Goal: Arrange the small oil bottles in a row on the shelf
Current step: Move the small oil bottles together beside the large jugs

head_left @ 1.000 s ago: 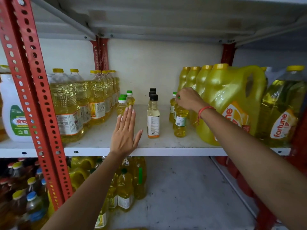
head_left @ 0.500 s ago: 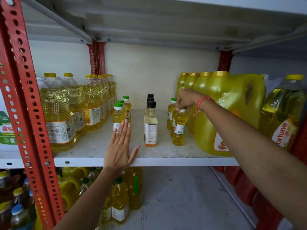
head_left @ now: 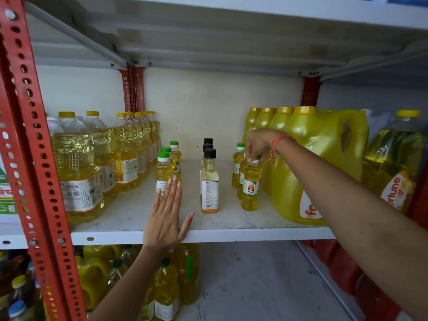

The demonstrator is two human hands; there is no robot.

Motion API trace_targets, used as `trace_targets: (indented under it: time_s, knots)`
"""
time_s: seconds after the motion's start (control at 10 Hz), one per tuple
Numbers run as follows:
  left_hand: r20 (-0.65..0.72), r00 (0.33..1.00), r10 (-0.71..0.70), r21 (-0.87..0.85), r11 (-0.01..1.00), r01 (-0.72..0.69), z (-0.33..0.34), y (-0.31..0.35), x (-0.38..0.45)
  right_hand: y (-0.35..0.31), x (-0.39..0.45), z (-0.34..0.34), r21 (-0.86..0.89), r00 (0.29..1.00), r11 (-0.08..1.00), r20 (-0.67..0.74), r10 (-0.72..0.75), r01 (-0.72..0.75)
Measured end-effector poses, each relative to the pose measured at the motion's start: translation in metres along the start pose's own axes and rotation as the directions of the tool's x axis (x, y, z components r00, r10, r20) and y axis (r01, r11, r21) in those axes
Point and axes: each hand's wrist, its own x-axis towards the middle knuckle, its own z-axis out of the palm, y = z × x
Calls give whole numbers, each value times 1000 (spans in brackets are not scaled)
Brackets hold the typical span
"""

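Note:
Three rows of small oil bottles stand on the white shelf. The left row has green caps, its front bottle just beyond my fingertips. The middle row has black caps, led by a pale bottle. In the right row, my right hand pinches the cap of the front small yellow bottle, which stands on the shelf. Two more bottles stand behind it. My left hand lies flat and open on the shelf's front edge, holding nothing.
Large clear oil bottles fill the shelf's left side. Big yellow jugs crowd the right, close to the right row. A red perforated upright stands at the left front. More bottles sit on the lower shelf.
My right hand has shifted from the bottle's shoulder up to its cap. My left hand stays flat at the shelf edge. The view has moved closer and slightly down.

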Motion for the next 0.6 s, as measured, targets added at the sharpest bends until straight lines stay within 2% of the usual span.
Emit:
trace_targets:
  time_s: [0.1,0.4,0.6]
  knots:
    - [6,1000,0,0,1000,0,0,0,0,0,1,-2,-12,998,1000,55,-3,3]
    - [-5,1000,-7,-2,1000,7,-1,-2,1,2,-6,-7,-70,998,995,23,-65,67]
    - [-9,1000,-10,-6,1000,10,-3,1,2,5,-23,-8,-44,996,996,56,-75,77]
